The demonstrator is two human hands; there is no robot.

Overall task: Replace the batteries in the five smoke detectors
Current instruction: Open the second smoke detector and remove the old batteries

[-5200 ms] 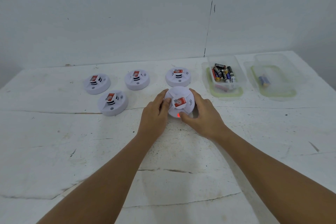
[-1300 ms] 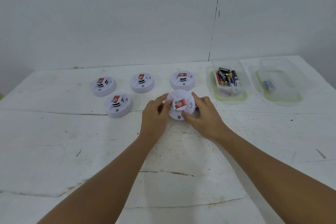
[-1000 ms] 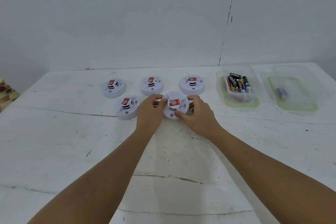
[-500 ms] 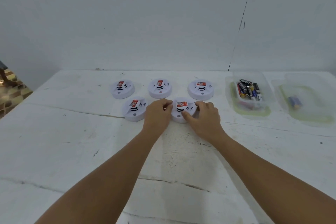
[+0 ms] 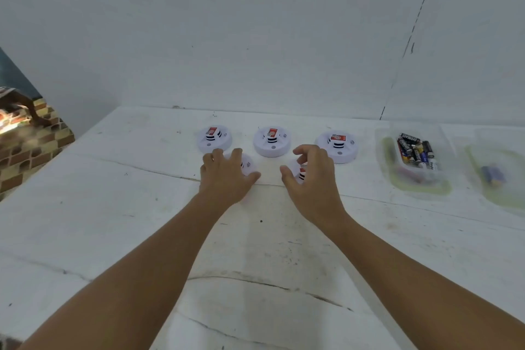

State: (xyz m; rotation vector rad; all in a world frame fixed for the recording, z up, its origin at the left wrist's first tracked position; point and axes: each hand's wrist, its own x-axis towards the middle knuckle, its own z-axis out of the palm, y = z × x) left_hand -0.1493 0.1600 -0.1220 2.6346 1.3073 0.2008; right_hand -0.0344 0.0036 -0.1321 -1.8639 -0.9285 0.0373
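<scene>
While spread over the front-left smoke detector [image 5: 247, 165], left hand [image 5: 224, 176] open; right hand [image 5: 311, 176] loosely curled above front-right smoke detector [image 5: 300, 173], gripping nothing.

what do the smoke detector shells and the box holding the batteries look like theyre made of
Smoke detectors: apparently moulded white plastic with a smooth, slightly glossy finish, judging by the rounded edges, slotted vents and soft sheen.

Battery box: probably thin clear plastic, since the batteries and the table show through its walls. The greenish rim could be tinted plastic or a seal; the look leaves that open.
</scene>
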